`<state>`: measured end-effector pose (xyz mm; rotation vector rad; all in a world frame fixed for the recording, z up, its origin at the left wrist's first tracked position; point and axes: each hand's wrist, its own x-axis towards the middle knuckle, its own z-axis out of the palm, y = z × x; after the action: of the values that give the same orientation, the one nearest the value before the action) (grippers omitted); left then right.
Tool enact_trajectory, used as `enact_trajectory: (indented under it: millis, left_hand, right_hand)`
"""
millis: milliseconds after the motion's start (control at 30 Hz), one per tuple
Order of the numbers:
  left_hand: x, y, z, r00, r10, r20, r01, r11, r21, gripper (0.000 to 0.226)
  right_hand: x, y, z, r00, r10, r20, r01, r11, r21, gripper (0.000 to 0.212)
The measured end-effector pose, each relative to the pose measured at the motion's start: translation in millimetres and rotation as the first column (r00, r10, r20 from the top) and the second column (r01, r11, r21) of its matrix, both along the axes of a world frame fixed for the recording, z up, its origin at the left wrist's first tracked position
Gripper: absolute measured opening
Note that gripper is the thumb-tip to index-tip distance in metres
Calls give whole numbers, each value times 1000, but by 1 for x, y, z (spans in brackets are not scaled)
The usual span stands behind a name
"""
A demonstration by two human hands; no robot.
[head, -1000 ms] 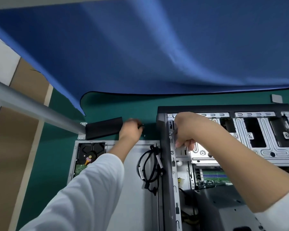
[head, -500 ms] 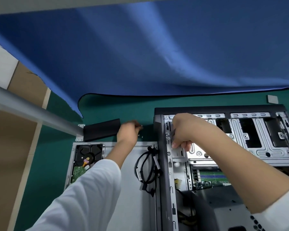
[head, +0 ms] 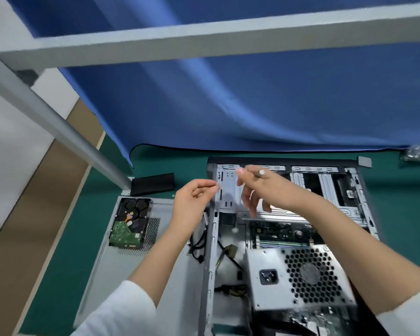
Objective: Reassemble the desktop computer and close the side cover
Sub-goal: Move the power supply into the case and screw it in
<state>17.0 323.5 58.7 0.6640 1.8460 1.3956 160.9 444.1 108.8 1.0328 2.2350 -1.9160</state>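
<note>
Open grey metal desktop case (head: 286, 214) lies on its side on the green table (head: 83, 214), right of centre; silver power supply with honeycomb grille (head: 298, 277) sits loose at its near end. The light grey side cover (head: 102, 251) lies flat just left of the case, not yet fitted, with a bare hard drive, green circuit board up, (head: 130, 223) resting on its far left part.

Your left hand (head: 194, 200) is at the case's far left corner, thumb and forefinger pinched together at the frame edge; what they pinch is too small and blurred to name, probably a screw. Your right hand (head: 257, 187) hovers over the drive bay, a slim silver-tipped tool (head: 261, 172), likely a screwdriver, caught between index finger and thumb, the other fingers loosely spread.

Judgement: step in hand is fastening something at that corner.
- Seat the small part square in its hole before letting go.
- Bring the tool tip in straight, not angled.
- Steady the frame with the left hand while turning.
- Drive and cover remain to be fitted.
</note>
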Motion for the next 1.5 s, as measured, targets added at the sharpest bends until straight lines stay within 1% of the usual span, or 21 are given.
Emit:
enact_trajectory:
  millis: [67,167,200,267,300,367,467,567,667,700,800,900,1000,1067,1133,1200,1267,1333,1400,1500]
  left_hand:
    - [27,-3,14,999,6,54,-7,1000,30,6]
    - [67,-8,29,998,18,59,-21,998,53,7]
    - [79,-10,32,998,24,60,-27,998,49,8]
    - [101,-15,37,996,37,79,-41,998,44,9]
    - [111,-18,38,994,42,100,-47,998,46,8]
    - [129,-24,41,983,55,174,-66,996,55,6]
    - [148,-33,47,945,67,321,-101,991,90,6]
    - [156,-41,53,918,55,393,-114,985,129,11]
    - [157,-47,59,914,22,406,-92,984,153,26]
    - [157,-48,61,918,9,398,-78,985,157,27]
    - [153,-51,65,930,-26,366,-36,986,162,20]
    - [149,-54,69,937,-72,341,7,982,188,20]
    - [145,-55,71,933,-101,346,26,976,215,17]
    - [142,-56,71,929,-111,353,33,975,221,17]
    - [139,-57,71,939,-125,322,56,975,214,17]
    - [135,-59,71,962,-136,238,90,977,195,13]
    - [131,-59,71,978,-151,143,123,974,191,9]
    - [128,-57,68,987,-162,-2,160,973,164,18]
    - [127,-55,62,974,-176,-140,191,976,104,18]
    - [130,-52,50,948,-210,-238,224,974,32,17]
  right_hand:
    - [21,-9,12,996,-29,-79,27,999,-29,41]
    - [52,-21,28,986,-73,-153,78,997,29,46]
    - [63,-25,32,982,-94,-162,105,993,60,42]
    - [83,-31,34,974,-118,-192,136,987,81,28]
    - [92,-34,34,966,-138,-218,153,987,55,19]
    - [106,-40,32,940,-210,-267,206,978,-45,5]
    - [124,-49,33,909,-260,-325,244,966,-91,10]
    - [135,-57,35,890,-270,-368,232,962,-146,12]
    - [141,-61,39,885,-271,-378,227,961,-157,14]
    - [142,-63,40,882,-270,-386,225,961,-158,14]
    - [144,-68,46,871,-278,-405,231,959,-162,15]
    - [142,-71,52,875,-273,-399,231,961,-151,16]
    - [139,-74,58,878,-269,-396,231,962,-142,16]
    - [137,-75,61,891,-262,-372,246,965,-92,16]
    - [136,-75,64,904,-252,-346,260,965,-26,16]
    - [135,-73,67,905,-255,-339,268,963,-9,16]
    - [133,-72,70,925,-238,-298,255,967,20,14]
    - [129,-70,73,961,-184,-205,206,975,90,9]
    - [126,-69,74,984,-140,-107,155,975,156,7]
    - [123,-68,74,995,-100,30,88,959,270,8]
